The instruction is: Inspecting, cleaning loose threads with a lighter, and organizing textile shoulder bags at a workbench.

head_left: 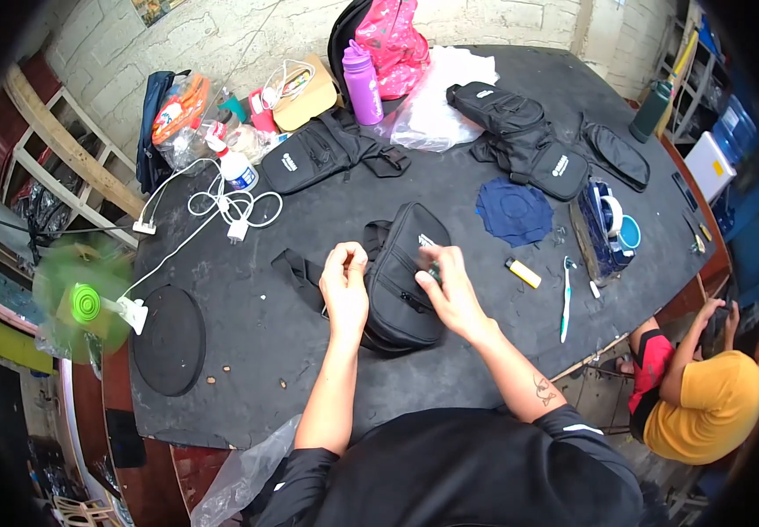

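A black zippered sling bag (408,250) stands on the table in front of me, its strap and buckle trailing to the left. My left hand (345,285) is raised at the bag's left side, thumb and fingers pinched together; whatever is between them is too small to make out. Over the bag's right side is my right hand (451,294), its fingers curled and slightly blurred. Something small and dark shows by its fingertips, but I cannot tell what it is.
Finished-looking black bags (296,162) lie farther back, near a purple bottle (362,83) and a spray bottle (237,169). Rightward are blue cloth (515,212), a yellow lighter (523,272), a toothbrush (566,299) and a tape box (592,233). A fan (85,302) spins at left; a person (704,404) sits right.
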Available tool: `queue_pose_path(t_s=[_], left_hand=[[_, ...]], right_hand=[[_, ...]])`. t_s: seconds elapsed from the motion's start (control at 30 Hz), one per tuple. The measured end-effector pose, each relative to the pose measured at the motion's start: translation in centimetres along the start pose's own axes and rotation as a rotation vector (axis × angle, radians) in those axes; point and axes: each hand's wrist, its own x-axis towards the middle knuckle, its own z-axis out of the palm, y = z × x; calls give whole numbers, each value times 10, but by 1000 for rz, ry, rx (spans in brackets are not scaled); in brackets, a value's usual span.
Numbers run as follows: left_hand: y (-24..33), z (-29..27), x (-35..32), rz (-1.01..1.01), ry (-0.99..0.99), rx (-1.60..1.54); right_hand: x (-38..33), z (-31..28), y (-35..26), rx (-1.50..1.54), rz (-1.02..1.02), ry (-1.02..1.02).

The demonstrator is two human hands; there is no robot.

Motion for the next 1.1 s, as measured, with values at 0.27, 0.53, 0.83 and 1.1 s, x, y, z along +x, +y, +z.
queue_pose_path(t_s=[0.27,0.53,0.83,1.1], left_hand=[[6,17,-13,-32,68,-385],[12,20,-13,37,55,-371],[24,-53,-47,-502,-331,-122],[-44,-7,-12,-920,-223,-1084]], right_hand=[[18,10,-38,-432,-243,-72],[22,16,-35,-529,-244,0],[-21,-47,11,840,861,-466],[-70,12,40,1351,725,-170]])
